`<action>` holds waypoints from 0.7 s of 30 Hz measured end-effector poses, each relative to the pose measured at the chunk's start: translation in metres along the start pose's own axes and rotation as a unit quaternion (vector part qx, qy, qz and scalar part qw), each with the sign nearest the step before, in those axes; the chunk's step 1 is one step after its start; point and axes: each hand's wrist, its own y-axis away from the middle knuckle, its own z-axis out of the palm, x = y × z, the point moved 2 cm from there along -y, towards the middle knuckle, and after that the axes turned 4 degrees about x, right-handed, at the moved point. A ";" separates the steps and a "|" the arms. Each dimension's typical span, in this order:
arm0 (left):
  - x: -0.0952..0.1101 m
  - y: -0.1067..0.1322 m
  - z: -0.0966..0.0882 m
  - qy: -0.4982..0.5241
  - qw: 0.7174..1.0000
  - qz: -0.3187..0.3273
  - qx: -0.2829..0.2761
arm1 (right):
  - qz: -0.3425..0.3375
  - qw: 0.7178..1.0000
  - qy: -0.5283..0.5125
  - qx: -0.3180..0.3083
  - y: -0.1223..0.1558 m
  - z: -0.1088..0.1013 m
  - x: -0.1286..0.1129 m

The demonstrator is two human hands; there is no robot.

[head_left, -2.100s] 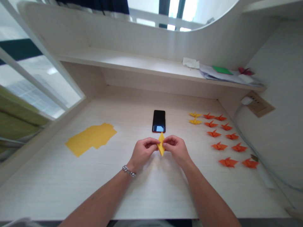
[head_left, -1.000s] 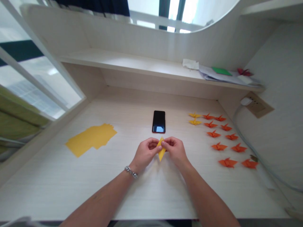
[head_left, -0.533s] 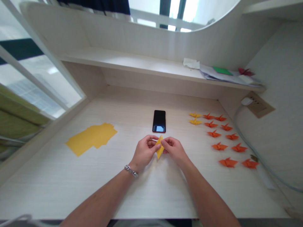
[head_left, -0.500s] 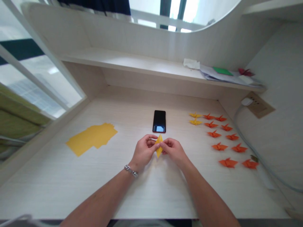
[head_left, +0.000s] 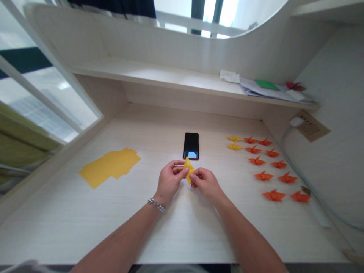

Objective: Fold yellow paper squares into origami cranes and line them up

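A small folded piece of yellow paper (head_left: 187, 169) is pinched between both hands above the middle of the pale wooden desk (head_left: 176, 227). My left hand (head_left: 170, 180), with a metal bracelet on the wrist, grips its left side with closed fingers. My right hand (head_left: 205, 183) pinches its right lower side. The paper's point tilts up and left toward the black phone (head_left: 191, 145) lying just behind the hands.
A stack of yellow paper sheets (head_left: 109, 165) lies at the left. Several orange folded cranes (head_left: 265, 165) and two yellow cranes (head_left: 234, 142) sit in rows at the right. A shelf (head_left: 170, 77) holds papers; a wall socket with cable (head_left: 301, 123) is far right.
The folded yellow paper has been turned and refolded in the hands; it looks shorter and its tip now leans left. Both hands shifted slightly left.
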 end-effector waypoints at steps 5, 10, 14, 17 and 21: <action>0.001 0.001 0.001 0.007 1.000 0.006 0.006 | 0.001 1.000 -0.009 -0.024 0.001 0.004 0.002; 0.003 0.001 0.001 0.009 1.000 0.003 0.009 | -0.010 0.999 0.042 -0.014 0.004 0.004 0.000; 0.004 0.001 0.001 0.002 1.000 0.007 0.019 | -0.019 1.000 -0.010 0.000 0.004 0.001 -0.006; 0.003 0.002 0.001 0.005 1.000 -0.002 0.016 | -0.049 0.995 -0.057 0.068 0.003 -0.003 -0.012; 0.003 0.004 0.005 0.027 0.999 -0.012 -0.026 | -0.075 0.987 -0.056 0.129 0.002 -0.008 -0.015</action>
